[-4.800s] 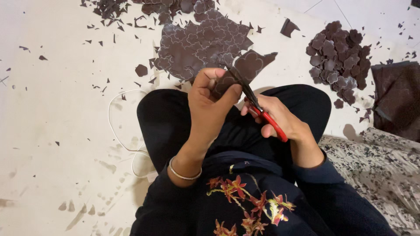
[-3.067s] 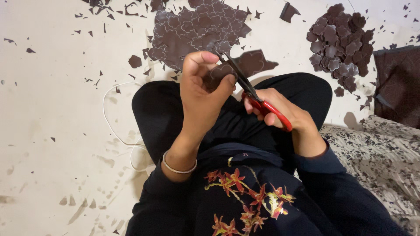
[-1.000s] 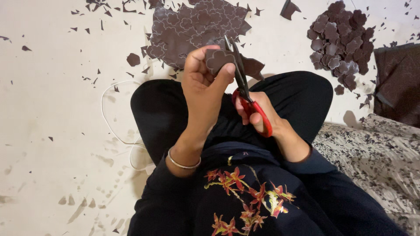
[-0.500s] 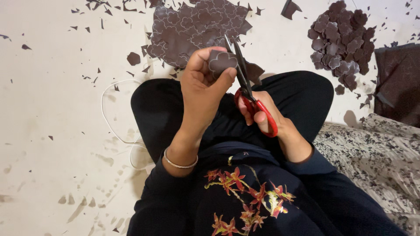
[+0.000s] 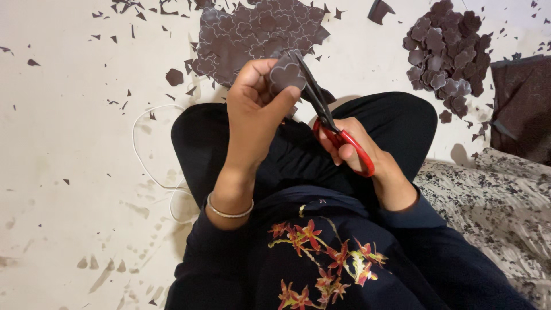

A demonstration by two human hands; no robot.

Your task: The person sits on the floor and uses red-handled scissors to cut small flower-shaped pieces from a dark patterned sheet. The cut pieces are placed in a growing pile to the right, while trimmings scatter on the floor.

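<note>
Dark cloth (image 5: 525, 106) cut off by right edge. Patterned fabric (image 5: 499, 201) runs out at right and bottom. Marked sheet (image 5: 252, 31) cropped at top. Scissors (image 5: 327, 123) handles mostly hidden inside right hand (image 5: 359, 152). White cord (image 5: 150, 166) disappears under knee.

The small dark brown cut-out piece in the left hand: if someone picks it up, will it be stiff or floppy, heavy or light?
The cut-out piece probably keeps its shape: it stands flat between the left hand's fingers without drooping. It is likely light, since it looks thin and the scissors cut it. The pile of cut shapes lies loose, so one would probably slide easily when pushed.
</note>
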